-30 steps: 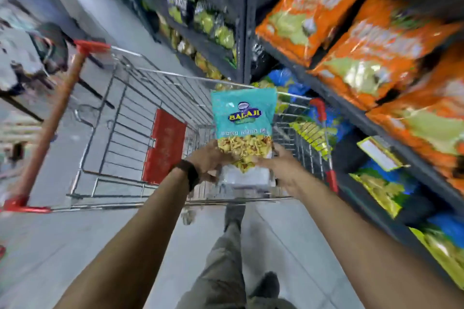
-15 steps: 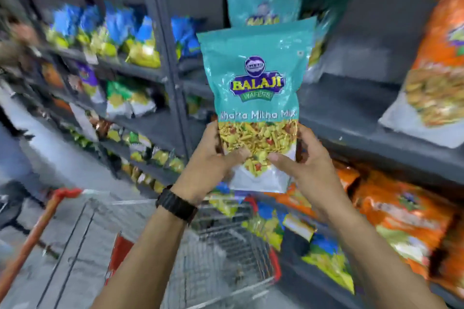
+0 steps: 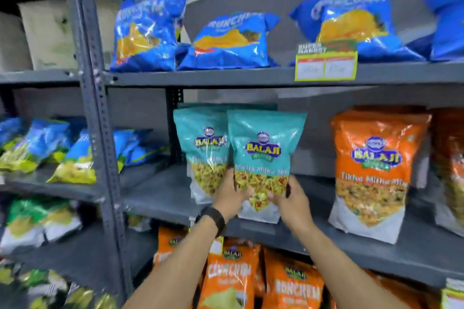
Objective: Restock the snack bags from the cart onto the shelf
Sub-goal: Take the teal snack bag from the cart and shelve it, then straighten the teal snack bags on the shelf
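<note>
A teal Balaji snack bag (image 3: 263,148) stands upright over the middle grey shelf (image 3: 160,198), held at its lower part from both sides. My left hand (image 3: 229,197), with a black watch on the wrist, grips its left edge. My right hand (image 3: 292,202) grips its right edge. Just behind and to the left stands a second teal bag (image 3: 200,148) of the same kind on that shelf. The cart is out of view.
An orange Balaji bag (image 3: 374,170) stands on the same shelf to the right. Blue chip bags (image 3: 231,40) lie on the shelf above, with a price tag (image 3: 326,65) on its edge. Orange bags (image 3: 251,281) fill the shelf below. A grey upright post (image 3: 98,133) divides the left bay.
The view has swung from the cart up to the shelves. Both hands have carried the teal bag up and forward to the middle shelf, beside the other teal bag.
</note>
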{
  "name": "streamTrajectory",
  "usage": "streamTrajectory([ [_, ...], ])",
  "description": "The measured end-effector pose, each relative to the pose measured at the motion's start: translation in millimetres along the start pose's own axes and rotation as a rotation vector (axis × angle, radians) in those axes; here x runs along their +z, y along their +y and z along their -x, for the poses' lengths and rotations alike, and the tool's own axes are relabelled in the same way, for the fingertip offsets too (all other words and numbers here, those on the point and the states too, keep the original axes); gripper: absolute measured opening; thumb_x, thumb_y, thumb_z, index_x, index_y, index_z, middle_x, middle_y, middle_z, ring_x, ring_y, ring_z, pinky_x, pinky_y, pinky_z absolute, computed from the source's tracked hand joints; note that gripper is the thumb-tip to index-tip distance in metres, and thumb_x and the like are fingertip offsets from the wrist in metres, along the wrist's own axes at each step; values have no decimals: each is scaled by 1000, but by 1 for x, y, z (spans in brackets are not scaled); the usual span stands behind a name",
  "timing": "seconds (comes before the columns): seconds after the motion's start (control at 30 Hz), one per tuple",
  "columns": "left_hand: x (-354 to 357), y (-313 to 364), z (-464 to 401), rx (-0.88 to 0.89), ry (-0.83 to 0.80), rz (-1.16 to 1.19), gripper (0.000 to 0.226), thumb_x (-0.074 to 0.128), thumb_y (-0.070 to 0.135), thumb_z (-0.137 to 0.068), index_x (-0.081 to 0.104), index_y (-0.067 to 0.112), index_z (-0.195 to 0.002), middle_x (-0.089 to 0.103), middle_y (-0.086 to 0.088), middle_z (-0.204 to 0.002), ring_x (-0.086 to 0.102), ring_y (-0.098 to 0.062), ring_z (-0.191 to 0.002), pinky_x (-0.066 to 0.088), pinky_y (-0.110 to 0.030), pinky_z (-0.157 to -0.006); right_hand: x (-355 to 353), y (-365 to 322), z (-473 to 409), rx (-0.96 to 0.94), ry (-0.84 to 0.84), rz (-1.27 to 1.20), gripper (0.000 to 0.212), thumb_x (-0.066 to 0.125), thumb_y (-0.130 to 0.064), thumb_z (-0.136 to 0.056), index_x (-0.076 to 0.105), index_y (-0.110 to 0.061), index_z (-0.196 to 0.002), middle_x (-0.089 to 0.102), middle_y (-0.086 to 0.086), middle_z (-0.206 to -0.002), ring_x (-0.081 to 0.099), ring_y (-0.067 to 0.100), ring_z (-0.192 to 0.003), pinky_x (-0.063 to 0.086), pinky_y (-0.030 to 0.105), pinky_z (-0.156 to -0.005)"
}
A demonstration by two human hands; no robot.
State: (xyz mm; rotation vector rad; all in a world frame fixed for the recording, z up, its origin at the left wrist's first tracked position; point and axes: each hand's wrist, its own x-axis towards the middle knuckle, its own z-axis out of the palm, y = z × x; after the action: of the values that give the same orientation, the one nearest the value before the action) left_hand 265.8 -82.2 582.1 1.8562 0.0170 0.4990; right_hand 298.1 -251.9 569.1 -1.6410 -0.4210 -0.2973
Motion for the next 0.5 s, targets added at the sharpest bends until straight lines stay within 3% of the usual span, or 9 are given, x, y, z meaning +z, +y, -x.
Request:
streamTrajectory([
  [0.07,-7,-16,-1,-16,14,5,68,77,21,-89,46,23,-150,60,-1,-147,59,-20,-134,51,-34,-109,9,7,0,-18,23,43,53,75,-10,-88,59,-35,-131,70,-13,-120,65,17,-122,50,27,-89],
  [0.1,-13,-23,2,7,70,4,59,79,26,-88,54,32,-141,68,2,-136,66,-9,-122,54,-24,-102,13,10,1,-39,48,77,56,75,-13,-89,55,-36,-136,68,-12,-125,62,17,-125,49,28,-92],
  [0.17,-33,-29,6,117,345,-86,36,76,35,-88,59,54,-112,74,18,-108,67,11,-95,53,-7,-79,19,13,5,-68,159,213,73,77,-22,-88,42,-34,-151,59,-7,-139,52,20,-136,46,36,-101],
  [0.23,-53,-32,8,225,646,-198,37,74,32,-87,56,57,-107,73,15,-106,65,4,-98,51,-12,-79,29,13,12,-64,273,361,97,80,-29,-85,21,-33,-161,41,3,-157,36,25,-148,40,43,-111],
  [0.3,-63,-38,1,205,682,-345,71,82,31,-79,45,39,-139,58,0,-137,51,-16,-128,46,-32,-104,45,9,20,-114,312,516,115,84,-40,-78,7,-33,-163,22,6,-167,22,28,-153,38,50,-117],
  [0.37,-62,-42,-10,127,507,-432,122,89,42,-67,12,24,-161,27,-8,-163,24,-26,-152,30,-48,-123,63,4,22,-164,313,683,129,85,-57,-70,4,-24,-165,11,18,-170,17,39,-155,36,60,-118],
  [0.43,-60,-45,-18,91,408,-462,145,90,53,-60,-11,25,-161,12,-13,-170,14,-30,-158,24,-54,-127,78,-1,19,-122,276,788,141,82,-70,-61,-1,-23,-165,3,23,-171,15,46,-156,35,69,-114],
  [0.5,-64,-53,-27,105,375,-441,150,90,57,-57,-16,32,-158,24,-15,-164,26,-33,-154,34,-52,-122,89,-2,16,-71,250,831,150,82,-77,-52,-6,-27,-163,-3,22,-171,15,48,-155,38,72,-110],
])
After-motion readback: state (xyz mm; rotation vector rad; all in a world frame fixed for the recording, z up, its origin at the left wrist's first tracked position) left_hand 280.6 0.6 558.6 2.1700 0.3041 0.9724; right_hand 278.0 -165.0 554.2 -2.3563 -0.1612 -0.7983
